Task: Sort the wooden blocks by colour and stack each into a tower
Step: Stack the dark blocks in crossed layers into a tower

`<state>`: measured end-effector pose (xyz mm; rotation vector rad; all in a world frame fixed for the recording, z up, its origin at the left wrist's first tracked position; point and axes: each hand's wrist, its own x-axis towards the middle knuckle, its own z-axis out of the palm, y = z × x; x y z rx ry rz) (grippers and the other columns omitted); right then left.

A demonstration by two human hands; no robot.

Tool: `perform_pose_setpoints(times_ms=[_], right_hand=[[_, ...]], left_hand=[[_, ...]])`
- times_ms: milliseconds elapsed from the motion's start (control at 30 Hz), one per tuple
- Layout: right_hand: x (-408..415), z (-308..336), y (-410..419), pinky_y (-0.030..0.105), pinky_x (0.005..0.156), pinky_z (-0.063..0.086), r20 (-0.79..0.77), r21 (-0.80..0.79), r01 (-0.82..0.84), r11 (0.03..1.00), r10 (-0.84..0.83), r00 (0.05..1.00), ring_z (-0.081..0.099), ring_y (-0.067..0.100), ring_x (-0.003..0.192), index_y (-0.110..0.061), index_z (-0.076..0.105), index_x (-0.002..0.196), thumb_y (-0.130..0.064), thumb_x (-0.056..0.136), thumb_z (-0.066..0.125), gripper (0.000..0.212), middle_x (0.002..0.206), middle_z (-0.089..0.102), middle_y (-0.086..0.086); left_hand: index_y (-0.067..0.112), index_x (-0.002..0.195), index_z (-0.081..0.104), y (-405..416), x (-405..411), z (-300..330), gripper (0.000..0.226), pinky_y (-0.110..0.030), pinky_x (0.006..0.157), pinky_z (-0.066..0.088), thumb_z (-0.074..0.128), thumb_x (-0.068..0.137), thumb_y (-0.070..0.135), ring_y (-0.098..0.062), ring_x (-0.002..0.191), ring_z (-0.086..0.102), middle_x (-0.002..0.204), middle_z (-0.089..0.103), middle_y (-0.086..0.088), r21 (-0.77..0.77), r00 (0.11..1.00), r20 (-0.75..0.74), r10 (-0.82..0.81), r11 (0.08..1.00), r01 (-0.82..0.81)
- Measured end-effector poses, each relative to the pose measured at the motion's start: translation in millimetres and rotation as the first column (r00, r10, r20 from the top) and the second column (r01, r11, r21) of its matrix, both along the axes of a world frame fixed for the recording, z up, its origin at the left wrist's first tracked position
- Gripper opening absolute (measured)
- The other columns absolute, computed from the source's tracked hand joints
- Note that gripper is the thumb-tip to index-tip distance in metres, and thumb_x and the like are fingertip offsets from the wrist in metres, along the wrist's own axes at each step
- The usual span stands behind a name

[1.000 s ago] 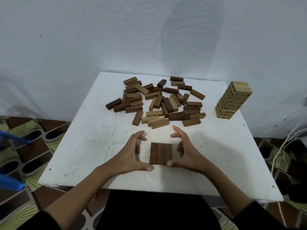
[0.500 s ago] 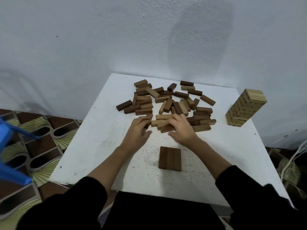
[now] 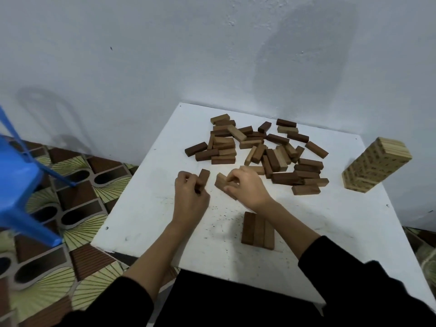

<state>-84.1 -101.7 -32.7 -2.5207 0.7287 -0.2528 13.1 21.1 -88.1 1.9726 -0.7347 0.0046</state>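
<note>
Both grips now pinch blocks — left hand [image 3: 190,197] a dark block [image 3: 203,177], right hand [image 3: 247,187] a brown block [image 3: 223,185] — pulled clear of the pile [image 3: 259,147].

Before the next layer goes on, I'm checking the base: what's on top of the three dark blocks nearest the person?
Nothing rests on the three dark blocks; their tops show bare. The right forearm crosses above their far corner, hiding it.

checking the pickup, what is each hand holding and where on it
Left hand grips a dark block at its near end; right hand pinches another brown block around its middle.
</note>
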Motion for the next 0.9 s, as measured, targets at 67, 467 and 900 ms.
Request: perform_pose_setpoints(times_ms=[67,467,900], right_hand=[[11.1,2.8,4.8,0.028,0.074,0.043,0.020,0.075,0.057,0.996,-0.059,0.998,0.051,0.017,0.089,-0.011,0.064,0.091,-0.019,0.081,0.070,0.015,0.093,0.055,0.001],[33.3,7.9,19.3,0.033,0.068,0.046,-0.078,0.059,0.217,0.974,-0.212,0.974,0.060,0.027,0.092,-0.004,0.050,0.111,-0.027,0.085,0.069,0.039,0.099,0.062,0.010],[43.3,2.8,18.3,0.034,0.059,0.046,-0.131,0.268,0.307,0.913,-0.282,0.951,0.058,0.023,0.070,-0.010,0.050,0.067,-0.029,0.093,0.058,0.033,0.067,0.053,0.003]], left_hand=[[0.005,0.073,0.049,0.9,0.5,0.5,0.016,-0.033,0.067,0.048,0.052,0.069,-0.010,-0.025,0.083,0.051,0.095,0.042,-0.002,0.020,0.999,-0.053,-0.008,1.000,0.009],[0.016,0.109,0.061,2.9,-8.4,6.9,0.040,-0.028,0.079,0.044,0.056,0.075,-0.005,-0.018,0.099,0.042,0.098,0.042,0.001,0.057,0.997,-0.048,-0.057,0.997,0.059],[0.020,0.105,0.057,4.7,-12.3,15.2,0.036,-0.031,0.072,0.048,0.052,0.078,-0.004,-0.018,0.092,0.042,0.092,0.035,0.006,0.032,0.996,-0.084,-0.008,0.999,0.011]])
